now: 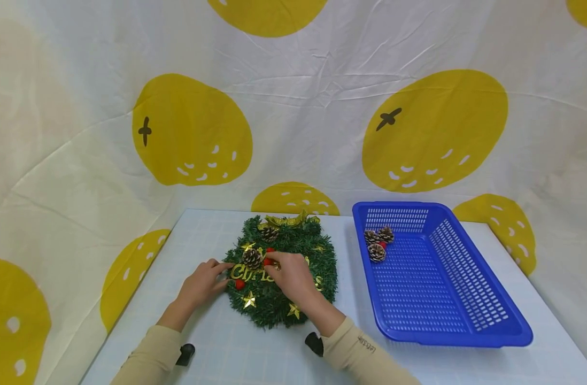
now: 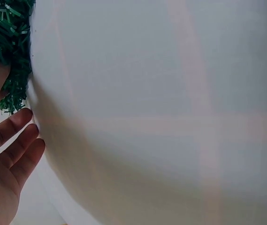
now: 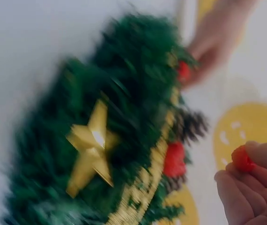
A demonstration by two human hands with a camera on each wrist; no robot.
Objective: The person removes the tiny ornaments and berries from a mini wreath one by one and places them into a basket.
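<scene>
Your right grip (image 1: 290, 274) pinches a red ball (image 3: 240, 160) over the wreath (image 1: 298, 244), whose left edge your loose-fingered left grip (image 1: 201, 283) touches. A pine cone (image 1: 252, 258) crowds the pinch's left; rightward on the surface (image 1: 255, 355) stands a blue basket (image 1: 459, 339), and beyond both grips hangs a curtain (image 1: 308, 139).

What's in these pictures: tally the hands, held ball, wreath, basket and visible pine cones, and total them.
Hands (left hand, right hand): 2
Held red ball: 1
Green wreath: 1
Blue basket: 1
Wreath pine cones: 2
Basket pine cones: 3
Total: 10
</scene>
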